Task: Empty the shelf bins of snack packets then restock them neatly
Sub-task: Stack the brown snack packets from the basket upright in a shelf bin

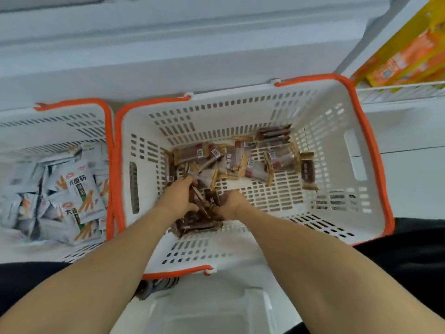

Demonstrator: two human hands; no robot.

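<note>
A white slotted basket (pixel 332 145) with an orange rim sits in front of me, and brown snack packets (pixel 243 157) lie scattered across its bottom. Both my hands reach down into it. My left hand (pixel 179 197) grips a bunch of brown packets (pixel 204 206) from the left. My right hand (pixel 231 204) holds the same bunch from the right. More brown packets (pixel 197 226) lie just under my wrists.
A second orange-rimmed basket (pixel 72 121) at the left holds several grey snack packets (pixel 77 189). A white bin (pixel 209 307) sits below the main basket, near me. Yellow-orange boxes (pixel 409 56) stand on a wire shelf at the upper right. White shelving runs along the back.
</note>
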